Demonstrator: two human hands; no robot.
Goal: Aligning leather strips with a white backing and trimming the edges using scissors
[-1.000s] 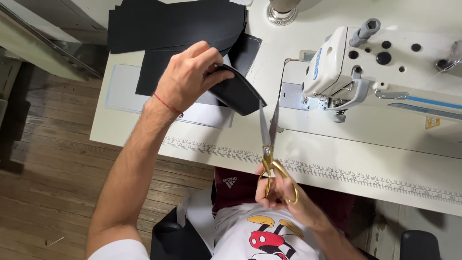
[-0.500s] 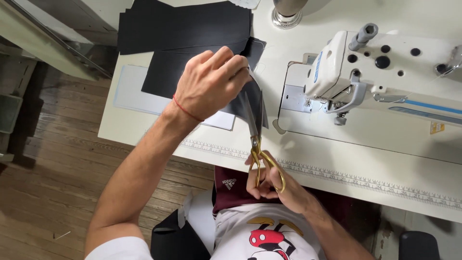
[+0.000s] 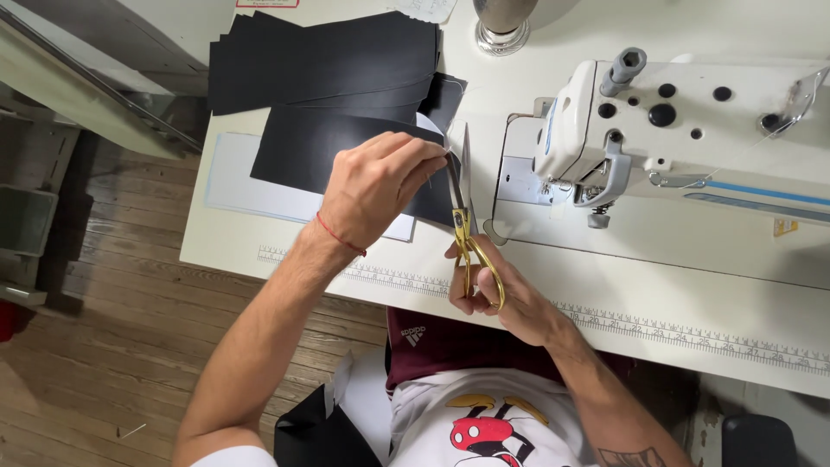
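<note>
Head view: scissors (image 3: 467, 227) in right hand (image 3: 506, 298), blades away.

Bare table (image 3: 657, 251) lies open in front of the white sewing machine (image 3: 683, 121), whose body blocks the right rear. Stacked black sheets (image 3: 328, 65) fill the left rear, and a metal post base (image 3: 501, 30) stands between them. The near left table edge looks free, though the forearm hides part of it.
</note>
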